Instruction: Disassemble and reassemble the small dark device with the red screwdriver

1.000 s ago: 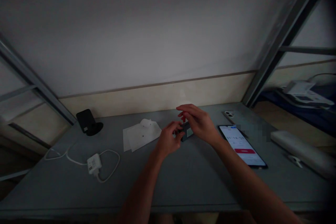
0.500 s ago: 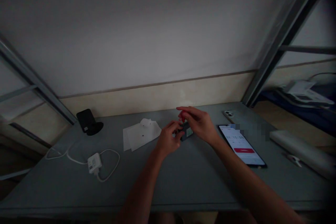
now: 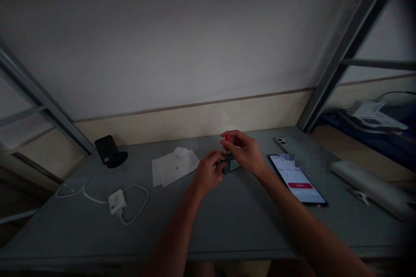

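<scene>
My left hand [image 3: 206, 175] is curled around the near end of a small dark block [image 3: 231, 165] that rests on the grey table [image 3: 227, 220]. My right hand [image 3: 246, 151] hovers over the block's far end, its thumb and fingers pinched on a small red-handled tool [image 3: 226, 139] held upright above the block. The two hands nearly touch. What the tool's tip meets is hidden by the fingers.
White papers [image 3: 174, 166] with a small white case [image 3: 180, 152] lie to the left. A lit phone [image 3: 298, 179] and a second phone [image 3: 285, 142] lie to the right. A black stand [image 3: 108, 151], a white charger [image 3: 116, 201] with cable and a long white bar [image 3: 370, 185] are also here.
My right hand has closed its fingers on the red tool and lifted it slightly above the block. My left hand has stayed on the block.
</scene>
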Motion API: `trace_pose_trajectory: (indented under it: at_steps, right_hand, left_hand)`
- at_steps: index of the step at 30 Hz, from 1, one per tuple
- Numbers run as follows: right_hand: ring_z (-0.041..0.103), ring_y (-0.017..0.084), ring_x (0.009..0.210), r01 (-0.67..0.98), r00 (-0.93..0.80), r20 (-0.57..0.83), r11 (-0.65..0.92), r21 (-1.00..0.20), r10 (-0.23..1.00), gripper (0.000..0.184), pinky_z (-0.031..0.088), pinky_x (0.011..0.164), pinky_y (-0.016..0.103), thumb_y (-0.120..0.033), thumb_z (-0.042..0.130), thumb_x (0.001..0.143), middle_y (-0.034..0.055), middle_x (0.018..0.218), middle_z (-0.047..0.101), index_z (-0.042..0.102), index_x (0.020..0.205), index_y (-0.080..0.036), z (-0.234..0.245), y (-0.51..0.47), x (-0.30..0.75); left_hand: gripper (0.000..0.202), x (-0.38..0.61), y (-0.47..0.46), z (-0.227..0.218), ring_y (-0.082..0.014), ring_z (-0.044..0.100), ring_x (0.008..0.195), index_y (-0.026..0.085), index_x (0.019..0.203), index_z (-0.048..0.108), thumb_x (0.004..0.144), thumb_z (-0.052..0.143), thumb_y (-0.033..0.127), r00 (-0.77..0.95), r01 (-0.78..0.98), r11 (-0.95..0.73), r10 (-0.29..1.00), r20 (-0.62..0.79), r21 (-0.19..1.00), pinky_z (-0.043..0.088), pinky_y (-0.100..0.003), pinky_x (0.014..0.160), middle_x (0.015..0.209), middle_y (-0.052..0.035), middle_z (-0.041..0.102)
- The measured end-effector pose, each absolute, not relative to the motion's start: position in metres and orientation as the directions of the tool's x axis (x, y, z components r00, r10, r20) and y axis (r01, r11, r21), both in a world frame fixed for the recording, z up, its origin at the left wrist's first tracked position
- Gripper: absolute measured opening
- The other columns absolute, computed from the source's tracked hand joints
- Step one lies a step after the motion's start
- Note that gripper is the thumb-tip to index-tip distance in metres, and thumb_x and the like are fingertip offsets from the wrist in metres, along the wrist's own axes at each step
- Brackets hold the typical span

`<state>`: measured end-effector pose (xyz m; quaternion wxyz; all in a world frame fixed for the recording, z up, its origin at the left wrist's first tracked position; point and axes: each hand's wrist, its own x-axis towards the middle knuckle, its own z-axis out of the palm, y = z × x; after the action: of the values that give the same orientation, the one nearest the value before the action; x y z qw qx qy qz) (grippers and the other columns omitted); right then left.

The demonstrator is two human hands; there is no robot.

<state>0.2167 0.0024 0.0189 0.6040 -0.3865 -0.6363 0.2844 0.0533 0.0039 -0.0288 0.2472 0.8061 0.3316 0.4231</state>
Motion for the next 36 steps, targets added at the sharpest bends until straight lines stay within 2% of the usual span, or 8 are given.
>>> trace_pose_trajectory:
  at_steps: [6,10,13,19,25,32,34,36]
  right_hand:
    - [0.059,0.014,0.06,0.168,0.09,0.575,0.557,-0.813,0.813,0.031,0.053,0.061,0.027,-0.042,0.078,0.081,-0.0022,0.068,0.062,0.068,0.099,-0.02,0.017,0.005,0.211]
    - [0.066,0.016,0.071,0.191,0.055,0.574,0.556,-0.809,0.817,0.03,0.056,0.064,0.029,-0.043,0.069,0.087,0.0045,0.087,0.071,0.069,0.106,-0.021,0.015,0.001,0.214]
    - [0.07,0.018,0.081,0.109,0.011,0.538,0.534,-0.839,0.843,0.029,0.058,0.068,0.031,-0.043,0.064,0.092,0.0071,0.098,0.073,0.067,0.11,-0.021,0.013,0.001,0.218]
    - [0.061,0.013,0.062,0.067,0.128,0.562,0.558,-0.827,0.817,0.023,0.052,0.063,0.027,-0.036,0.075,0.084,-0.0033,0.07,0.06,0.06,0.093,-0.021,0.011,0.007,0.215]
    - [0.064,0.014,0.067,0.011,0.212,0.54,0.55,-0.835,0.815,0.028,0.053,0.067,0.029,-0.04,0.074,0.085,-0.0013,0.079,0.063,0.061,0.101,-0.021,0.009,0.01,0.221]
    - [0.064,0.014,0.064,-0.159,0.377,0.412,0.496,-0.854,0.83,0.033,0.054,0.065,0.03,-0.048,0.071,0.085,-0.0005,0.077,0.067,0.065,0.103,-0.021,-0.007,0.028,0.248]
    - [0.064,0.014,0.063,-0.23,0.377,0.365,0.468,-0.853,0.851,0.033,0.054,0.065,0.03,-0.047,0.074,0.083,-0.0006,0.077,0.067,0.066,0.102,-0.021,-0.011,0.032,0.252]
    - [0.064,0.013,0.062,-0.292,0.368,0.33,0.444,-0.847,0.869,0.032,0.053,0.063,0.029,-0.047,0.076,0.081,-0.0007,0.076,0.067,0.067,0.1,-0.022,-0.013,0.033,0.255]
  left_hand:
    - [0.011,0.053,0.004,-0.029,-0.0179,0.065,0.093,0.02,0.092,0.064,0.089,0.058,0.011,0.418,0.362,-0.644,0.758,0.5,0.673,0.052,-0.03,0.082,0.108,-0.0059,0.069]
    - [0.012,0.052,0.005,-0.029,-0.0183,0.066,0.094,0.02,0.092,0.064,0.088,0.058,0.011,0.42,0.365,-0.646,0.757,0.501,0.67,0.053,-0.03,0.083,0.11,-0.0062,0.069]
    - [0.012,0.052,0.005,-0.029,-0.0192,0.066,0.097,0.021,0.092,0.064,0.089,0.058,0.011,0.413,0.365,-0.65,0.755,0.51,0.666,0.054,-0.031,0.084,0.111,-0.0064,0.069]
    - [0.014,0.052,0.005,-0.029,-0.0189,0.066,0.093,0.021,0.097,0.065,0.089,0.058,0.012,0.425,0.367,-0.665,0.742,0.519,0.651,0.053,-0.031,0.085,0.11,-0.0073,0.07]
    - [0.024,0.048,0.008,-0.033,-0.0194,0.065,0.1,0.022,0.103,0.066,0.088,0.055,0.008,0.406,0.397,-0.651,0.757,0.512,0.647,0.052,-0.031,0.085,0.113,-0.0067,0.069]
    - [0.025,0.032,0.012,-0.016,-0.0176,0.063,0.091,0.021,0.111,0.064,0.088,0.057,0.015,0.366,0.496,-0.621,0.783,0.502,0.607,0.049,-0.03,0.087,0.111,-0.0066,0.07]
    - [0.022,0.006,0.016,-0.003,-0.018,0.063,0.093,0.021,0.107,0.066,0.091,0.052,0.016,0.266,0.64,-0.532,0.83,0.49,0.554,0.047,-0.03,0.089,0.105,-0.0061,0.071]
    - [0.019,-0.029,0.02,0.007,-0.0182,0.063,0.085,0.021,0.1,0.068,0.09,0.051,0.017,0.058,0.813,-0.274,0.916,0.398,0.514,0.046,-0.029,0.082,0.093,-0.005,0.071]
